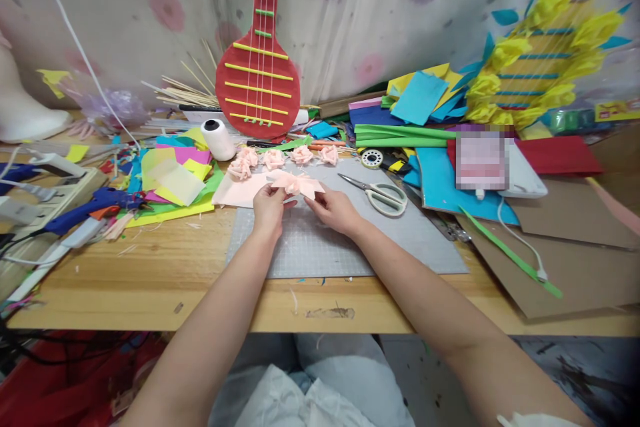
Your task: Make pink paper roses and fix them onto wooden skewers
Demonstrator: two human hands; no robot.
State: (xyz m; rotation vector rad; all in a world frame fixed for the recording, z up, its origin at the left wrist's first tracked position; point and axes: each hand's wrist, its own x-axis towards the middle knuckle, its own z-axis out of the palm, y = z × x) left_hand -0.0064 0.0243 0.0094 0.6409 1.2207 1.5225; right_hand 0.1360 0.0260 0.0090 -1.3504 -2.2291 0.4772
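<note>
My left hand (268, 208) and my right hand (334, 209) both pinch a folded pale pink paper piece (296, 184) just above a grey cutting mat (350, 240). A flat pink paper sheet (235, 191) lies under the left side of it. Behind it, several finished pink paper roses (274, 159) sit in a row at the mat's far edge. Scissors (381, 195) with pale handles lie shut on the mat, a little right of my right hand.
A white thread spool (218, 139) and a red cardboard guitar (258, 73) stand behind. A blue glue gun (90, 208) and a power strip (55, 191) lie left. Coloured paper (175, 177), blue foam sheets (440, 184) and brown cardboard (575, 260) crowd the wooden table (160, 280).
</note>
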